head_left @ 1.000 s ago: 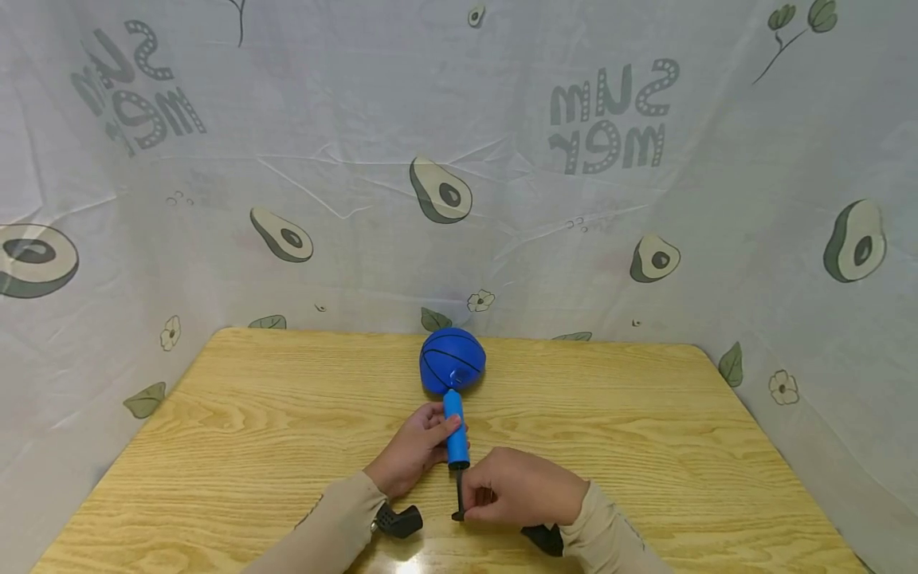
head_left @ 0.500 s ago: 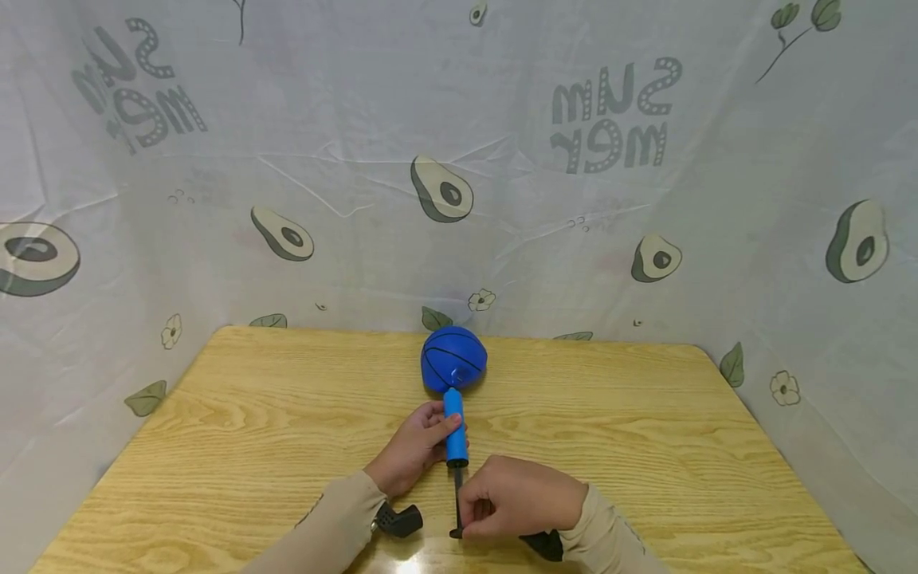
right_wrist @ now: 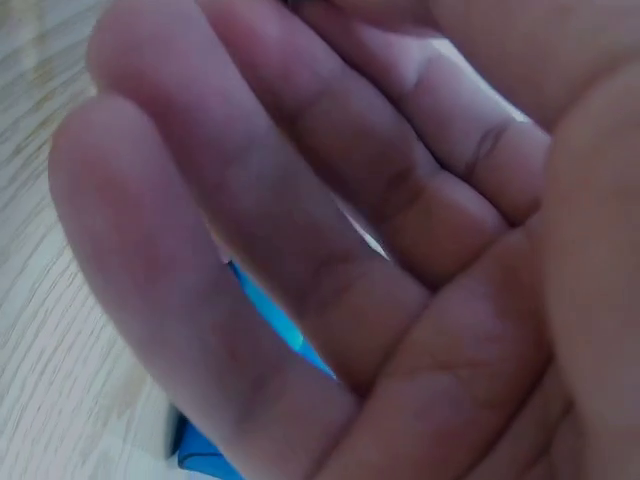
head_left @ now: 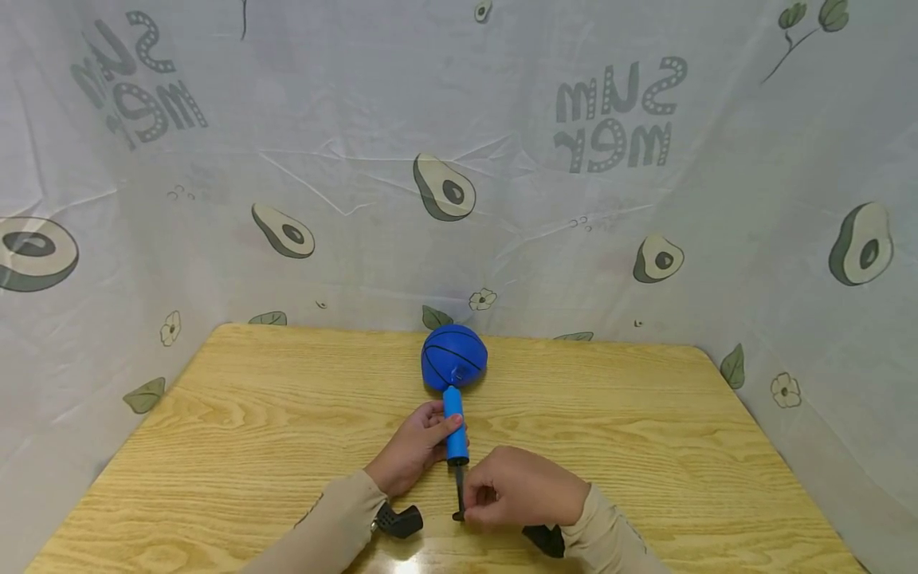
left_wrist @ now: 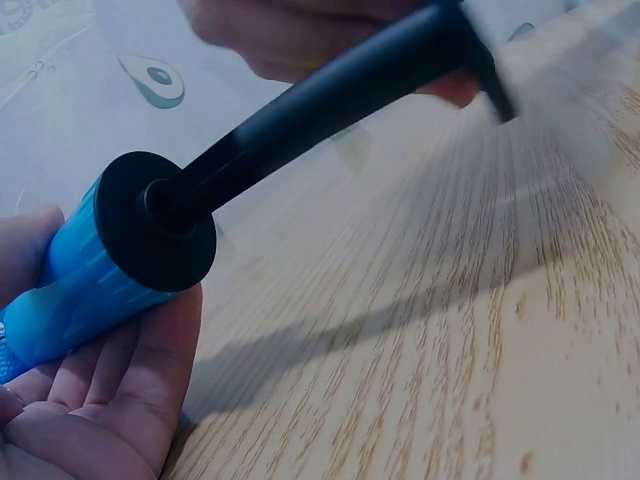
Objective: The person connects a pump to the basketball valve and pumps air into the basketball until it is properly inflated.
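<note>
Blue pump [head_left: 457, 448]: held off the table [head_left: 287, 414] in line with the blue ball [head_left: 454, 355], likely so force is sent straight.
Left hand [head_left: 414, 448]: wrapped around the barrel [left_wrist: 80, 290], seemingly for steadiness.
Right hand [head_left: 522, 488]: curled, the black handle [left_wrist: 483, 65] pinched, presumably so the partly extended rod [left_wrist: 320, 105] can be worked.
Blue ball: rested on the table at the pump's far tip; their join cannot be made out.

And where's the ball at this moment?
In the head view, the ball lies near the far edge of the table, midway across, just beyond the pump in the left hand.
</note>
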`<state>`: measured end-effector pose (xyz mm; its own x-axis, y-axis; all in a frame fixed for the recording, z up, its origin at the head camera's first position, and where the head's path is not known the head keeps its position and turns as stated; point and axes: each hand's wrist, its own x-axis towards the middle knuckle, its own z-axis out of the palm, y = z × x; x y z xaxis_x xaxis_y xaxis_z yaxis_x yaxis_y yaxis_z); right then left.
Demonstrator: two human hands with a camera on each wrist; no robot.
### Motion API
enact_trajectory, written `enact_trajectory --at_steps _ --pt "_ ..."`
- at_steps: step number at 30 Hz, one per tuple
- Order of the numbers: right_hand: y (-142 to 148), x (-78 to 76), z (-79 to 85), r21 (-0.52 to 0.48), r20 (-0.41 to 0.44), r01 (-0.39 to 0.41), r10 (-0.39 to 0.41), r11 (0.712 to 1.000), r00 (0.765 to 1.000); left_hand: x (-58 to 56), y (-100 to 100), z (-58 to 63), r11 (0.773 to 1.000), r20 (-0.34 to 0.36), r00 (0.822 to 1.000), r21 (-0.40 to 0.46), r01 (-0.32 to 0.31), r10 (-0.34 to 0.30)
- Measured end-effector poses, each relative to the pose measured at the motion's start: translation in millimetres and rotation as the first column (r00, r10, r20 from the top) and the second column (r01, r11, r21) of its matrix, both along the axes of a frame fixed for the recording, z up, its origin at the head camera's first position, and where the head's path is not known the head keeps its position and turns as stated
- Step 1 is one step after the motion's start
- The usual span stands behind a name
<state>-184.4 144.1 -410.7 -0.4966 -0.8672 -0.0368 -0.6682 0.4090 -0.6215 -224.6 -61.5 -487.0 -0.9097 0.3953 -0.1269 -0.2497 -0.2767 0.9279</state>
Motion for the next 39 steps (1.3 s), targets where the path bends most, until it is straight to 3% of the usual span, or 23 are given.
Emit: enact_trajectory --at_steps 7,17,27,39 --pt "2.2 -4.4 -1.6 -0.029 -0.108 0.091 -0.094 0.995 0.990 -1.1 0.8 -0.9 1.000 0.001 1.000 -0.009 0.004 -0.004" --pt "1.6 -10.0 -5.7 -0.044 -0.147 0.168 -0.173 0.985 0.974 0.5 -0.8 -0.2 1.000 -0.017 1.000 -0.023 0.014 -0.015" --pt "1.8 -8.8 -5.3 -0.051 -0.103 0.138 -0.143 0.989 0.984 -0.4 -0.8 -1.2 0.999 -0.042 0.998 -0.020 0.047 -0.048" --pt "0.4 -5.0 -2.9 -0.013 -0.135 0.065 -0.066 0.998 0.989 1.8 -1.1 -0.6 0.998 -0.054 0.997 -0.041 0.047 -0.049"
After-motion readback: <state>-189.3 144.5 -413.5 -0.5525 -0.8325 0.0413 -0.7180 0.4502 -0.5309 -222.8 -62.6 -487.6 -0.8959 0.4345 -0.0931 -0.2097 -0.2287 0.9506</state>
